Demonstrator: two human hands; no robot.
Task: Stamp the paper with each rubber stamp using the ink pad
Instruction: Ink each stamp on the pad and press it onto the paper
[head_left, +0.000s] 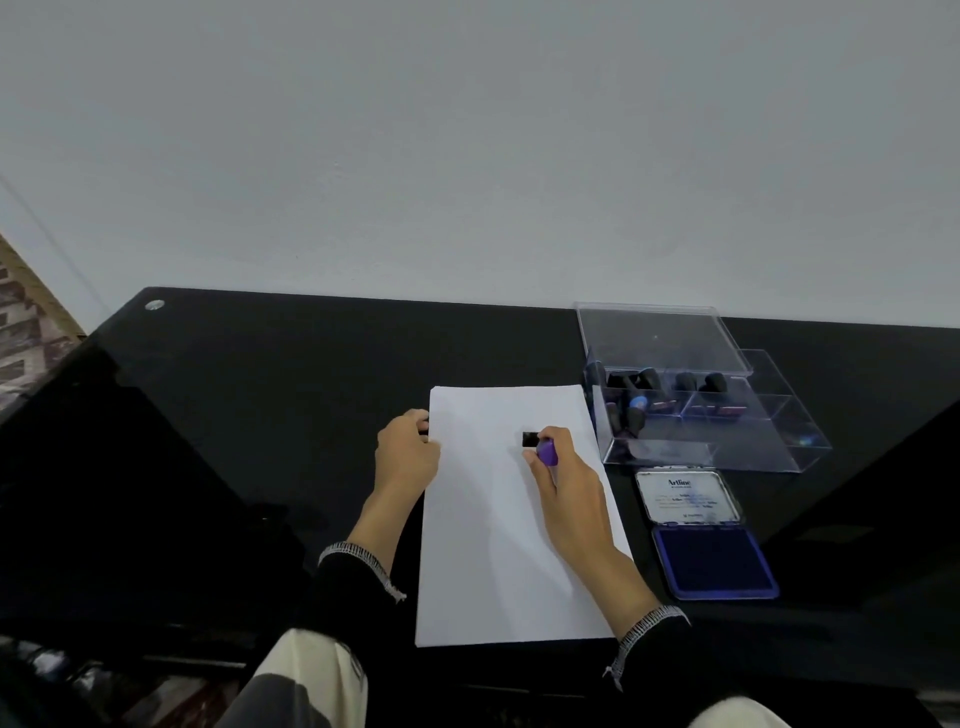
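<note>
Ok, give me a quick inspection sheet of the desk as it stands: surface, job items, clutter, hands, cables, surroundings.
Surface: glossy black table, against a wall.
Job's things: white paper, no prints visible; purple-handled stamp over its upper part; open blue ink pad to the right; clear plastic box, lid open, more stamps inside.
Clutter: nothing seen.
Grippers: left hand rests on the paper's left edge; right hand grips the stamp.
Cables: nothing seen.
Surroundings: plain white wall; patterned fabric far left.
</note>
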